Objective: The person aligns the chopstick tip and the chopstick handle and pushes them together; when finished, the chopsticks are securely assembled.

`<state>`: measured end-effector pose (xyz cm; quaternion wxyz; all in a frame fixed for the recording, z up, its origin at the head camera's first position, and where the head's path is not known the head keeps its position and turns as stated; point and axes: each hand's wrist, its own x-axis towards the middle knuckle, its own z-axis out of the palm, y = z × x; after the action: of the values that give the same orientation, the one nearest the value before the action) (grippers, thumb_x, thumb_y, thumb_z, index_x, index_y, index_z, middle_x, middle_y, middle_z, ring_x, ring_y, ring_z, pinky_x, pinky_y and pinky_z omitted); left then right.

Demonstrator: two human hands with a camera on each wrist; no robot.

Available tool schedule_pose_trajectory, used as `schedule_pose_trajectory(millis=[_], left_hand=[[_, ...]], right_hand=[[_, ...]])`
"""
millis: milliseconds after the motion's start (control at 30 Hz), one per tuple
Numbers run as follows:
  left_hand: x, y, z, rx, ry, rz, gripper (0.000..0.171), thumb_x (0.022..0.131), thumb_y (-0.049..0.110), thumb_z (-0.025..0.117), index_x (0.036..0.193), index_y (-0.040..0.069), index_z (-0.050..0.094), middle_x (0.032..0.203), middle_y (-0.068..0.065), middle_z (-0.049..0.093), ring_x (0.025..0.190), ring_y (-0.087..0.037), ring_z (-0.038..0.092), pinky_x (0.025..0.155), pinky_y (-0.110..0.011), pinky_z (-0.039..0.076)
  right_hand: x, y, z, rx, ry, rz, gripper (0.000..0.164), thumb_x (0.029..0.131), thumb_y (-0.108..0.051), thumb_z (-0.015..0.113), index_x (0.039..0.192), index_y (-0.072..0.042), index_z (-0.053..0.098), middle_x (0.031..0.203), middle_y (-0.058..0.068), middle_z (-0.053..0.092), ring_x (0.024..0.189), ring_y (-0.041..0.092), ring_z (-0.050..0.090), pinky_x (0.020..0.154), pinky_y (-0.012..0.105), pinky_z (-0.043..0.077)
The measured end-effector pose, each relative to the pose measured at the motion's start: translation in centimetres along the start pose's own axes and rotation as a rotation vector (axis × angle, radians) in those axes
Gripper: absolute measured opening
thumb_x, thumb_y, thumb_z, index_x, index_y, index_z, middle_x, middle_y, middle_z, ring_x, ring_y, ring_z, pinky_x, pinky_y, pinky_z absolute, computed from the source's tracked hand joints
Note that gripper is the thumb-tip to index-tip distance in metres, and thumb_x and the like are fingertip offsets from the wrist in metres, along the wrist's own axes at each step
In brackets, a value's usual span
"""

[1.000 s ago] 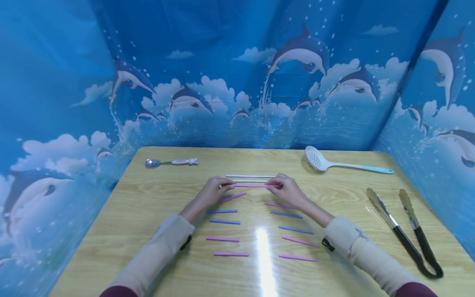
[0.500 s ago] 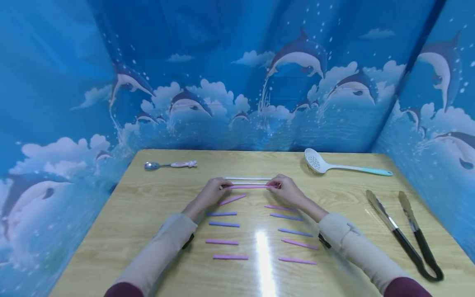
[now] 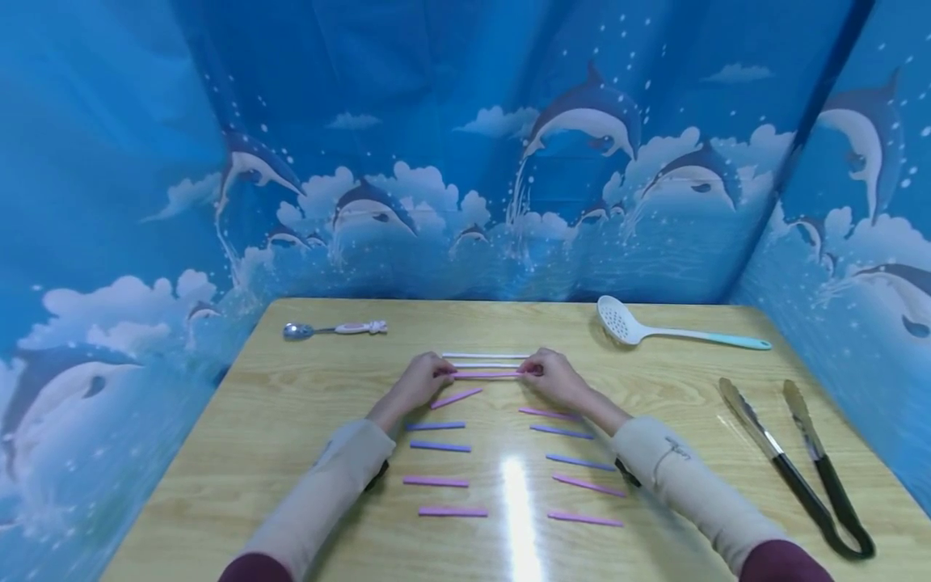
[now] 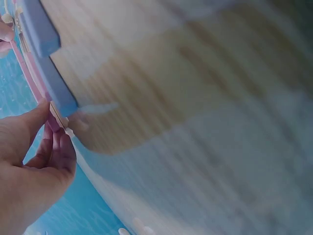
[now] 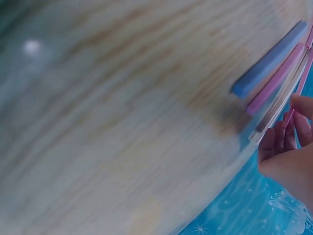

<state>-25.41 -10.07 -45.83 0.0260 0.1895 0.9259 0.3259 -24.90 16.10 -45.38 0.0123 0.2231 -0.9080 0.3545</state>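
My left hand [image 3: 423, 381] and right hand [image 3: 554, 378] pinch opposite ends of a thin pink stick [image 3: 486, 375] in the head view. It runs crosswise, close to the near side of two white sticks [image 3: 486, 356] lying parallel. Fingers cover both of its ends. In the left wrist view, the left thumb and fingers close on the end of the pink stick [image 4: 30, 76]. The right wrist view has the right hand [image 5: 293, 147] holding the pink stick [image 5: 304, 78] between thumb and fingers, beside the table's far edge.
Two columns of short purple-blue sticks [image 3: 440, 446] and pink sticks [image 3: 452, 512] lie nearer on the wooden table [image 3: 240, 453]. At the back left is a small spoon [image 3: 334, 329]; at the back right, a white skimmer [image 3: 618, 320]. Black-handled tongs [image 3: 815, 493] lie spread at right.
Both forearms have drawn slightly inward, the pink stick still held between the hands. The whole table sits a little lower in the head view. The loose sticks and utensils stay put.
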Motion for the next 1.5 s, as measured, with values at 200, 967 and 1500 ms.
schedule_pose_trajectory(millis=[200, 967, 1500], left_hand=[[-0.01, 0.05, 0.13, -0.001, -0.006, 0.018, 0.014, 0.084, 0.002, 0.067, 0.098, 0.0, 0.071, 0.089, -0.012, 0.066, 0.087, -0.025, 0.06, 0.083, -0.037, 0.051], [0.02, 0.58, 0.17, 0.015, -0.036, -0.026, 0.012, 0.086, 0.003, 0.067, 0.097, 0.0, 0.072, 0.089, -0.011, 0.067, 0.087, -0.024, 0.061, 0.083, -0.036, 0.051], [-0.01, 0.12, 0.17, 0.004, -0.068, -0.022, 0.015, 0.088, 0.004, 0.065, 0.102, 0.0, 0.071, 0.091, -0.011, 0.067, 0.088, -0.023, 0.061, 0.082, -0.035, 0.052]], right_hand=[[-0.05, 0.41, -0.08, -0.019, -0.012, 0.013, 0.009, 0.083, -0.004, 0.069, 0.089, 0.002, 0.072, 0.078, 0.006, 0.058, 0.073, 0.014, 0.052, 0.066, 0.023, 0.047], [-0.7, 0.51, -0.48, -0.015, -0.03, 0.007, 0.007, 0.084, 0.0, 0.066, 0.089, 0.003, 0.071, 0.08, 0.009, 0.062, 0.074, 0.016, 0.056, 0.067, 0.024, 0.047], [-0.46, 0.77, -0.55, 0.011, -0.066, 0.043, 0.009, 0.086, -0.002, 0.066, 0.091, 0.003, 0.071, 0.082, 0.01, 0.064, 0.074, 0.015, 0.056, 0.066, 0.024, 0.047]])
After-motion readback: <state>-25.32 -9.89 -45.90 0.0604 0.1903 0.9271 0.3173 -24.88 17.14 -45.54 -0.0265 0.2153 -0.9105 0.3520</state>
